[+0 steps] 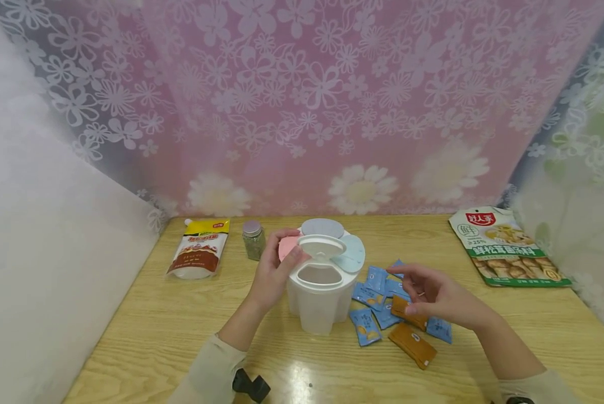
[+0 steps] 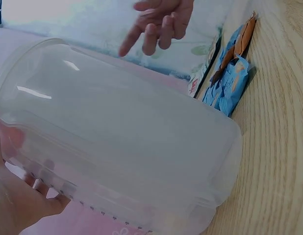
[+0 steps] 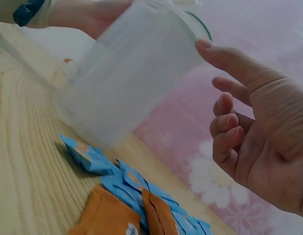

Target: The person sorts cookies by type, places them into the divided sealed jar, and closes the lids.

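Observation:
A translucent plastic storage canister (image 1: 318, 303) with several lidded compartments stands on the table; its front white flip lid (image 1: 323, 244) is raised, baring an oval opening. My left hand (image 1: 275, 269) grips the canister's upper left side by the pink lid (image 1: 287, 247), the thumb in front and fingers behind, as the left wrist view (image 2: 24, 196) also shows. To the right, my right hand (image 1: 440, 294) hovers with loosely bent fingers and nothing in them. Below it lie several small blue packets (image 1: 365, 326) and orange-brown packets (image 1: 413, 344), loosely heaped.
A spouted yellow, white and brown pouch (image 1: 201, 249) lies at the back left, beside a small glass jar of dried herbs (image 1: 253, 241) with a metallic cap. At the right back lies a green and white mushroom bag (image 1: 508, 247). Floral cloth (image 1: 332, 112) hangs behind the table.

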The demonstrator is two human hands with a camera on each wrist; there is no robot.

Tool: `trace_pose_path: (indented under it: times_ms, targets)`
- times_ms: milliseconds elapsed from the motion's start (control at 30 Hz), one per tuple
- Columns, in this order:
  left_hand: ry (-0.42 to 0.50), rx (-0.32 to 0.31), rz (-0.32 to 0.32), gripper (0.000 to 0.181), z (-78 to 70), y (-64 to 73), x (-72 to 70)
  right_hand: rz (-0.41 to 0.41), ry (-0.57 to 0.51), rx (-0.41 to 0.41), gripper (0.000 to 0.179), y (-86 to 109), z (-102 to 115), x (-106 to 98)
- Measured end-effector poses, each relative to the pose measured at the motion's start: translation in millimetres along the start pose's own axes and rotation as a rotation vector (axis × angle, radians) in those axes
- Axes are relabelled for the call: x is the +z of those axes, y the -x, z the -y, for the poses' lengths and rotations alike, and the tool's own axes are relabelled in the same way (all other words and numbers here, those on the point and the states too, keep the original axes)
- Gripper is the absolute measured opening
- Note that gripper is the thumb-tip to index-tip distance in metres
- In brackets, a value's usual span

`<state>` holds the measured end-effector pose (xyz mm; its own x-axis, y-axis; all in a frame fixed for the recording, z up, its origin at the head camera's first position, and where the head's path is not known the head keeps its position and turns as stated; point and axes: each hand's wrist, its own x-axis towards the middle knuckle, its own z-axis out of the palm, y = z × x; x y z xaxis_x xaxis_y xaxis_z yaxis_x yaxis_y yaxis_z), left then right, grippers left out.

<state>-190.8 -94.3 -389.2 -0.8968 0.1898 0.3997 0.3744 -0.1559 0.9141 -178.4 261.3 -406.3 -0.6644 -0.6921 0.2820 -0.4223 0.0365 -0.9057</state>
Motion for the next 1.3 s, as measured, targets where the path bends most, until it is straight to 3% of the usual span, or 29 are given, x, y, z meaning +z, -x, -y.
trace_pose_path:
  times_ms: [200,533,700,900,1100,1300]
  targets:
    - [0.003,0.007,-0.001,0.038,-0.5,0.5,1.2,0.027,-0.037,0.118,0.064,10.9,-15,-13]
    - [0.009,0.011,0.001,0.040,0.3,-0.5,1.1,0.121,0.050,0.270,0.063,24.0,-51,-33]
    - [0.004,0.003,0.007,0.040,-0.6,0.4,0.7,0.115,0.065,0.330,0.062,27.8,-65,-34]
    - [0.001,-0.003,0.004,0.041,-2.4,1.5,-1.8,0.083,0.165,0.429,0.056,24.4,-67,-30]
    - [0.006,0.010,0.004,0.041,-2.1,1.8,-2.1,0.062,0.294,0.448,0.042,18.8,-62,-24]
    - [0.016,0.024,0.009,0.044,0.5,0.2,-1.0,0.018,0.279,0.463,0.030,15.7,-54,-24]
